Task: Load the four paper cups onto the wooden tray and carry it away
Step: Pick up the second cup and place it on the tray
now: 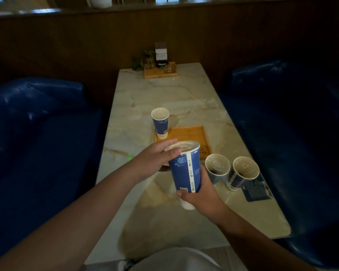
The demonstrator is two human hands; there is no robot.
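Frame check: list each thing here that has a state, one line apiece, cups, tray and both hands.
Blue paper cup in hands: lifted off the table, tilted, lidded.
Blue paper cup at the tray's far left corner: upright, lidded.
Two blue paper cups right of the tray: standing on the marble table, untouched.
Square wooden tray: flat on the table, mostly bare.
Left hand: grips the held cup's top.
Right hand: grips its base.

Both my arms reach fwd, bare forearms converging mid-view. My left hand point(155, 155) sits up top, fingers laid flat over the rim of the cup point(185, 169), thumb hooked on its near side. My right hand point(201, 192) is lower, palm under, thumb and fingers wrapped round the cup's bottom end. Wrists roughly level w/ each other, cup tilted between them.
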